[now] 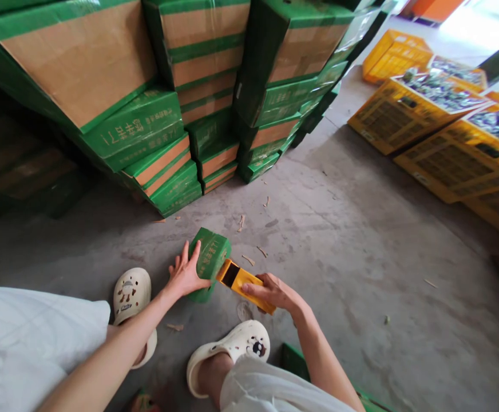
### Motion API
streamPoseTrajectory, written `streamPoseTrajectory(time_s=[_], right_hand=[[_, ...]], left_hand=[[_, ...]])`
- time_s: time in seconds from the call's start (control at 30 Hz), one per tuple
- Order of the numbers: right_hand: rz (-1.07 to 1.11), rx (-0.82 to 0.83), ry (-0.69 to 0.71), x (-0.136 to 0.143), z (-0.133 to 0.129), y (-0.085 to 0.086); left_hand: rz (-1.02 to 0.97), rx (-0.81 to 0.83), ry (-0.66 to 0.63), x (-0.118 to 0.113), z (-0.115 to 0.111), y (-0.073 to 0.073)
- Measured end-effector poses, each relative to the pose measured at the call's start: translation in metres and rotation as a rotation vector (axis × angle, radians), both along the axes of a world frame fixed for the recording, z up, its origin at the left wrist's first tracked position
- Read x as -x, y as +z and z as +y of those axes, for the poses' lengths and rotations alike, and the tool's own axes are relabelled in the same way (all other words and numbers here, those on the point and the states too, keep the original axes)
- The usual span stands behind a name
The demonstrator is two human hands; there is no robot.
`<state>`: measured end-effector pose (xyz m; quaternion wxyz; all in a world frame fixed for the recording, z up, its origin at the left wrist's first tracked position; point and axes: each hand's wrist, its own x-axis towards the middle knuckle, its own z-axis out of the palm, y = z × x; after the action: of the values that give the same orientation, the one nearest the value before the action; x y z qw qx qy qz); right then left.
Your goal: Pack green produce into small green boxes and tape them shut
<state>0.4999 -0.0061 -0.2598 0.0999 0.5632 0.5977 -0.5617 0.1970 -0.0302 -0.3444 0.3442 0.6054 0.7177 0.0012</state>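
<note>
A small green cardboard box [213,250] with printed characters stands low over the concrete floor, in the middle of the view. My left hand [185,274] grips it from the left, fingers spread over one side and the thumb across the near face. My right hand [270,290] is closed around a yellow hand tool [236,278] with a dark slot near its front end. That front end touches or nearly touches the box's right side; which of the two I cannot tell. The tool's exact kind does not show.
Stacked green and brown cartons [215,46] rise ahead and to the left. Yellow plastic crates [387,117], filled with small greyish pieces, stand at the right. Scraps of cardboard [248,260] litter the floor. My white clogs [249,339] are close below the box.
</note>
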Motion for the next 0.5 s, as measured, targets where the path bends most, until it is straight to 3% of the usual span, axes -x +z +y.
streamPoseTrajectory(time_s=[0.13,0.37,0.5], right_hand=[[-0.051,0.056,-0.027,-0.017,-0.006,0.013],[0.047,0.131,-0.1,-0.02,-0.018,0.009],[0.017,0.126,-0.135,-0.03,-0.022,0.011]], left_hand=[[-0.161,-0.009,0.081,0.037,0.006,-0.013],[-0.318,-0.117,0.12,0.054,0.008,-0.031],[-0.451,-0.119,0.175,0.079,0.012,-0.038]])
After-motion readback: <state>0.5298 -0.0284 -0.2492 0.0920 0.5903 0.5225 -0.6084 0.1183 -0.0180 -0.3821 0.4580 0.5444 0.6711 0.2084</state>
